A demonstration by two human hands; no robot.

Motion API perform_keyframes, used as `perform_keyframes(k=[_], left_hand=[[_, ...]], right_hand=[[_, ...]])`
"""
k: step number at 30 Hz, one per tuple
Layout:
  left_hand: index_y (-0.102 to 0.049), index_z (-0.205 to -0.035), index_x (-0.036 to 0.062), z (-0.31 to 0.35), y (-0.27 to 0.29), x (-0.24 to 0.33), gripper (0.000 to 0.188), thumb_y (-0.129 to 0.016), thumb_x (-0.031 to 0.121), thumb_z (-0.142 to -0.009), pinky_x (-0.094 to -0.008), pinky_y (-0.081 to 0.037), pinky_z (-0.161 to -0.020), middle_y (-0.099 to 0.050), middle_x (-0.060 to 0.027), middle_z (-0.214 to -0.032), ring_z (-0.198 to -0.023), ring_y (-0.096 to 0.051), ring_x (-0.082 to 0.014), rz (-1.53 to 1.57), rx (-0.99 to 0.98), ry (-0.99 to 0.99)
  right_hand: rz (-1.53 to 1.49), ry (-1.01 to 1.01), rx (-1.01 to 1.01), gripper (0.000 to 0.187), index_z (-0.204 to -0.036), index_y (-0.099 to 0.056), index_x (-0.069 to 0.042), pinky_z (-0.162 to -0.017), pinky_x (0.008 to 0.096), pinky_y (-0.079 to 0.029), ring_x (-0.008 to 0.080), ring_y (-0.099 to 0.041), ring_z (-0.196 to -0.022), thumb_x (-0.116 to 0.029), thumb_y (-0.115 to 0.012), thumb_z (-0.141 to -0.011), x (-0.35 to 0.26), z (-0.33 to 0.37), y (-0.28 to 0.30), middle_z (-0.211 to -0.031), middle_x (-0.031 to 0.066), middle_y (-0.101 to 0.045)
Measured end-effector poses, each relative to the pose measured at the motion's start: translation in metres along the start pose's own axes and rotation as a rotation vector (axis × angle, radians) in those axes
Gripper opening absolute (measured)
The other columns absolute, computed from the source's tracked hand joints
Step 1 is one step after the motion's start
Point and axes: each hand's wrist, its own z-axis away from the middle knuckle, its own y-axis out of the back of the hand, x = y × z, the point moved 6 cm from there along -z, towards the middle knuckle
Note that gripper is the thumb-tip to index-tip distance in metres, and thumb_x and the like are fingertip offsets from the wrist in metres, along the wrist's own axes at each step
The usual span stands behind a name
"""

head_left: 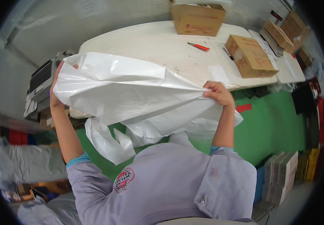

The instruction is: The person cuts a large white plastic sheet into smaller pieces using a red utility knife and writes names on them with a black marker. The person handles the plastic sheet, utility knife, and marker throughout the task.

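Observation:
A large white plastic sheet or bag stretches between my two hands, over the near edge of the table. My left hand grips its left end, with most of the fingers hidden behind the plastic. My right hand pinches the right side, and folds run from that pinch across the sheet. The lower part hangs loose and crumpled in front of my body, with one flap drooping at the left. Whether it is a bag or a single sheet I cannot tell.
On the white table lie a red-handled utility knife, a dark pen and a closed cardboard box. An open carton stands at the back. A printer-like machine is at left; stacked boxes stand right on the green floor.

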Motion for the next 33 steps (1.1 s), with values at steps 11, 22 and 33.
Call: perform_keyframes(k=[11,22,33], left_hand=[[-0.051,-0.115,0.0177,-0.301,0.073,-0.067,0.051,-0.039,-0.005,-0.071,-0.0308,-0.049,-0.057,-0.060,-0.0156,-0.091,-0.060,-0.061,-0.0199,-1.537,0.459,0.248],[-0.063,-0.086,0.0060,-0.296,0.213,-0.260,0.025,-0.055,0.009,-0.063,-0.0342,-0.046,-0.050,-0.058,-0.0139,-0.061,-0.056,-0.058,-0.0232,-2.217,-0.237,0.909],[-0.051,-0.112,0.0088,-0.185,0.097,-0.254,0.031,-0.052,0.013,-0.081,-0.0264,-0.045,-0.068,-0.059,-0.0082,-0.092,-0.080,-0.056,-0.0165,-1.234,0.932,0.114]], right_hand=[[0.693,0.090,0.507,0.026,-0.084,-0.059,-0.001,-0.066,0.0347,-0.044,0.0280,-0.056,-0.071,-0.024,-0.061,-0.071,0.010,-0.248,0.148,-0.074,0.0166,-0.059],[0.842,-0.247,0.067,0.022,-0.078,-0.061,-0.004,-0.071,0.0381,-0.046,0.0301,-0.057,-0.081,-0.024,-0.059,-0.070,0.215,-0.370,0.161,-0.083,0.0146,-0.060],[1.601,-0.960,0.804,0.022,-0.085,-0.056,-0.003,-0.062,0.0444,-0.046,0.0228,-0.058,-0.079,-0.022,-0.048,-0.078,0.292,-0.216,0.443,-0.086,0.0108,-0.058]])
